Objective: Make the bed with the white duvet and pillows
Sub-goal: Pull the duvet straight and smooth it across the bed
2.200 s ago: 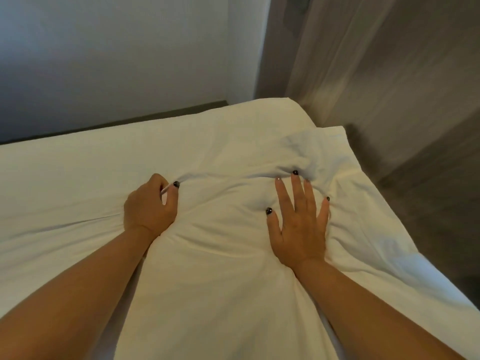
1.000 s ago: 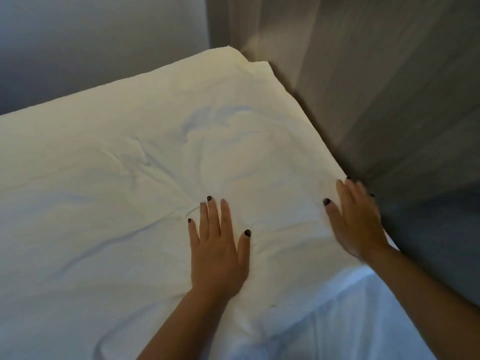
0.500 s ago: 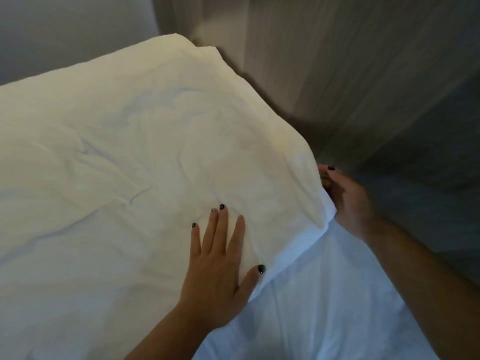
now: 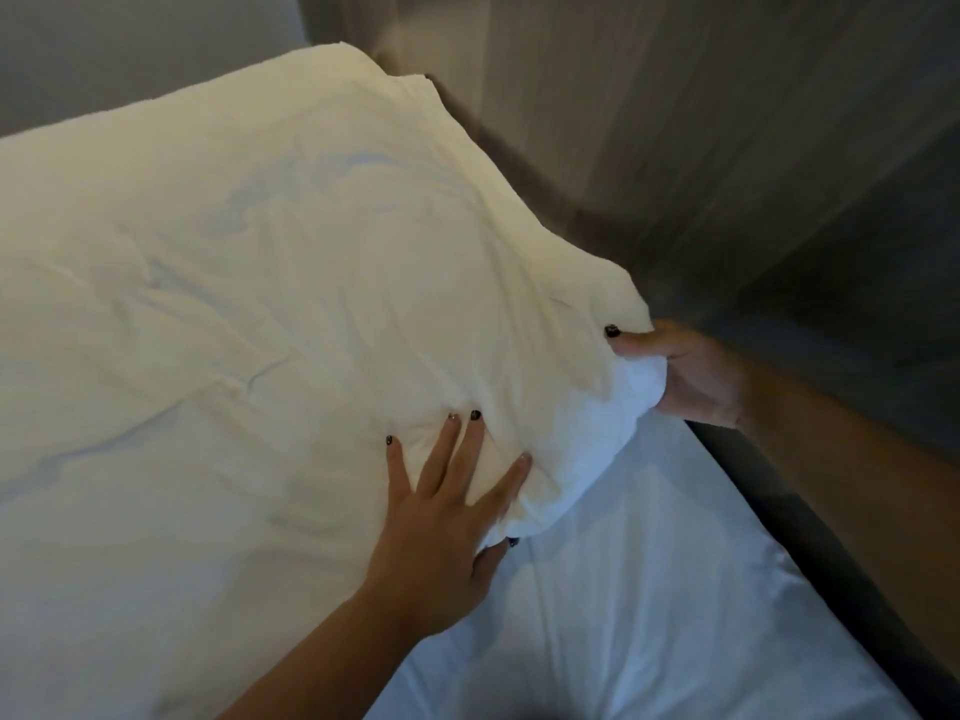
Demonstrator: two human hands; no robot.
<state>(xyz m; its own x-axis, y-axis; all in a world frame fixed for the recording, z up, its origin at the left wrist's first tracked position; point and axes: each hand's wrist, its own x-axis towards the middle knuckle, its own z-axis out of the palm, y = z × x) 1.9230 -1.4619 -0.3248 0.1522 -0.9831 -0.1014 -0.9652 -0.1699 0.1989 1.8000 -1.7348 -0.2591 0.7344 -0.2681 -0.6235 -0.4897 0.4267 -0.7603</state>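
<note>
A white duvet (image 4: 270,314) covers most of the bed, creased and puffy. Its near right corner is lifted off the white sheet (image 4: 639,589). My left hand (image 4: 441,517) lies on top of the duvet near that corner, fingers spread and straight, thumb tucked under the edge. My right hand (image 4: 685,376) grips the corner from the bed's right side, thumb on top and fingers curled beneath the bunched fabric. No pillow is in sight.
A grey curtain or wall panel (image 4: 727,122) runs along the bed's right side. The dark bed frame edge (image 4: 831,579) shows beside the sheet. A pale wall (image 4: 130,44) stands behind the far edge of the bed.
My right hand went from lying flat at the duvet's edge to gripping its corner and lifting it. My left hand slid toward that corner and stays flat on top.
</note>
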